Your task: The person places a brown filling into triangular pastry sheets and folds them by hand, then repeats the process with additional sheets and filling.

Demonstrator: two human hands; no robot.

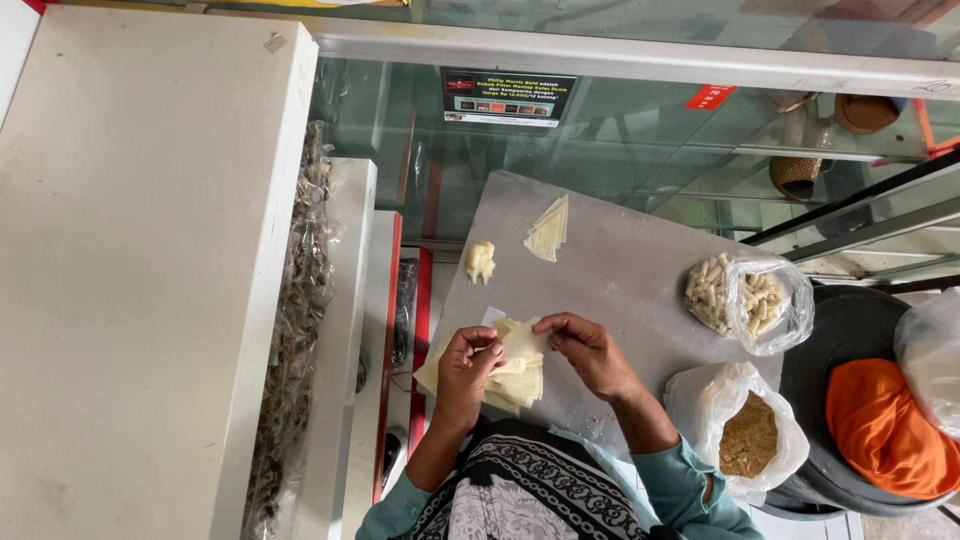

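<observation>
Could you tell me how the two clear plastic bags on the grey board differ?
The upper bag holds pale, stubby rolled pieces; the lower bag holds brown crumbs. The upper bag lies on its side; the lower bag stands with its mouth up. Both are open, at the grey board's right edge.
</observation>
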